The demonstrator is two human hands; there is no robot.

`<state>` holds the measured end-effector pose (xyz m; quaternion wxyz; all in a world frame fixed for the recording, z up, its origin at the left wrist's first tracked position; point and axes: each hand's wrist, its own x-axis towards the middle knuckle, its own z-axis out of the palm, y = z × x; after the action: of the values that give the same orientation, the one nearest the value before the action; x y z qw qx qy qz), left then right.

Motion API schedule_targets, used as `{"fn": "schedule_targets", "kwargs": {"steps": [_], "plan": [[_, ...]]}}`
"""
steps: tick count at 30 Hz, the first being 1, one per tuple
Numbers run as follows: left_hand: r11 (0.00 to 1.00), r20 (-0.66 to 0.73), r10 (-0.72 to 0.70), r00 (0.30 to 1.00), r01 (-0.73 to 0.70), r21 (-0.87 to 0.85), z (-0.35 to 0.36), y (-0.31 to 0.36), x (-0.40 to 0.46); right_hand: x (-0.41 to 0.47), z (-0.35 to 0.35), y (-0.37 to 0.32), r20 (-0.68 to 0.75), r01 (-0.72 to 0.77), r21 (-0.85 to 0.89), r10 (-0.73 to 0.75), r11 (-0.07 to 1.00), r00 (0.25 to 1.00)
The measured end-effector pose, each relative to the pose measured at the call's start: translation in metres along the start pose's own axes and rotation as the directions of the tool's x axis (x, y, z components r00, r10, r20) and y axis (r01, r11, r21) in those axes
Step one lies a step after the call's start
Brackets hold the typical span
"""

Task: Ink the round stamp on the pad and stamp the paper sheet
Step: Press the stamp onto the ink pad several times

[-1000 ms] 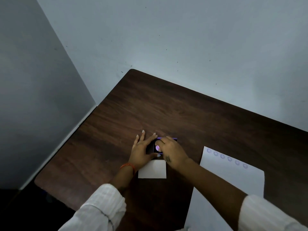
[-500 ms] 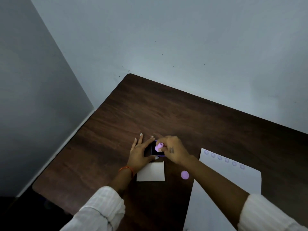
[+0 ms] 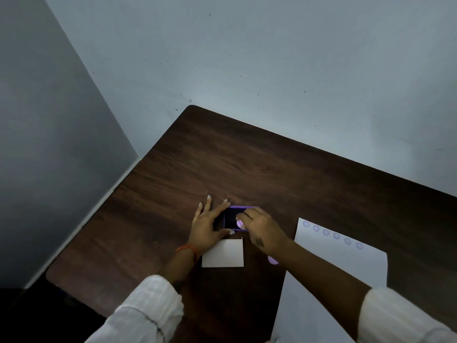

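Note:
A purple-rimmed ink pad (image 3: 232, 217) with a dark inking face lies open on the dark wooden table (image 3: 247, 169). My right hand (image 3: 262, 231) grips a small lilac round stamp (image 3: 239, 224) and holds it down on the pad's near right part. My left hand (image 3: 207, 224) lies flat on the table against the pad's left side, fingers spread. The white paper sheet (image 3: 329, 273) lies to the right, with a row of several round purple prints along its far edge. My right forearm covers part of the sheet.
A small white card (image 3: 222, 253) lies just in front of the pad. A lilac round cap (image 3: 272, 260) peeks out from under my right wrist. Grey walls close in behind and to the left of the table.
My right hand lifted the stamp off the pad half a second ago and has now pressed it back down. The left hand has stayed by the pad.

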<state>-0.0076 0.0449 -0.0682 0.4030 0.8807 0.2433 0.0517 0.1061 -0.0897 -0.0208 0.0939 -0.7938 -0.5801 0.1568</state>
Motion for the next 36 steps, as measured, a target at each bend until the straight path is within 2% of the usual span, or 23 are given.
{"fn": "schedule_targets", "kwargs": {"steps": [2,3,4,6,8,11,15,18,20,22,24,27,28,31,34,36], "plan": [[1.000,-0.002,0.000,1.000,0.000,-0.002,0.000,0.000,0.000,0.003,-0.005,0.005,0.022,0.040,-0.005,-0.040,0.999,0.999],[1.000,-0.001,0.000,1.000,0.000,0.001,0.000,0.000,0.001,0.004,-0.009,0.005,0.000,0.019,0.058,-0.019,0.998,1.000],[1.000,0.001,0.000,1.000,0.000,0.002,0.000,0.000,0.000,0.006,-0.014,0.003,-0.023,-0.035,0.165,0.040,0.986,0.999],[1.000,0.001,0.006,1.000,-0.006,-0.008,0.000,-0.001,0.000,0.010,-0.025,0.004,-0.063,-0.111,0.274,0.133,0.955,0.989],[1.000,0.003,0.008,1.000,-0.008,-0.007,0.000,-0.002,0.000,0.011,-0.028,0.003,-0.057,-0.135,0.224,0.152,0.965,0.987],[1.000,0.002,0.013,1.000,-0.013,-0.005,0.001,-0.004,0.001,0.009,-0.016,0.000,-0.021,-0.101,0.033,0.102,0.994,0.995],[1.000,0.003,0.026,1.000,-0.026,-0.002,0.002,-0.006,0.002,0.020,-0.019,-0.002,0.000,-0.114,-0.023,0.114,0.993,0.993],[1.000,0.001,0.027,1.000,-0.027,-0.011,0.002,-0.006,0.002,0.027,-0.025,0.002,0.096,-0.023,-0.116,0.035,0.993,0.995],[1.000,0.004,0.023,1.000,-0.023,-0.013,0.002,-0.007,0.002,0.025,-0.023,0.004,0.100,0.011,-0.148,0.004,0.989,0.995],[1.000,0.006,0.018,1.000,-0.018,-0.019,0.002,-0.006,0.002,0.020,-0.019,0.003,0.035,-0.033,-0.093,0.037,0.995,0.999],[1.000,0.007,0.014,1.000,-0.014,-0.018,0.001,-0.004,0.001,0.019,-0.020,0.001,-0.013,-0.110,0.044,0.111,0.993,0.994],[1.000,0.015,0.008,1.000,-0.007,-0.008,-0.001,-0.001,0.000,0.022,-0.036,0.004,0.043,-0.270,0.312,0.271,0.911,0.962],[1.000,0.020,0.003,1.000,-0.003,-0.010,-0.002,0.001,0.000,0.021,-0.038,0.007,0.056,-0.283,0.340,0.281,0.897,0.958],[1.000,0.018,0.000,1.000,0.001,-0.007,-0.004,0.001,0.001,0.004,-0.028,0.009,0.051,-0.251,0.258,0.246,0.933,0.968],[1.000,0.010,-0.005,1.000,0.005,-0.015,-0.003,0.001,0.001,-0.008,-0.007,0.007,-0.030,-0.130,0.132,0.135,0.983,0.990],[1.000,0.009,-0.005,1.000,0.005,-0.017,-0.002,0.000,0.000,-0.005,-0.003,0.007,-0.057,-0.122,0.114,0.129,0.986,0.990]]}}
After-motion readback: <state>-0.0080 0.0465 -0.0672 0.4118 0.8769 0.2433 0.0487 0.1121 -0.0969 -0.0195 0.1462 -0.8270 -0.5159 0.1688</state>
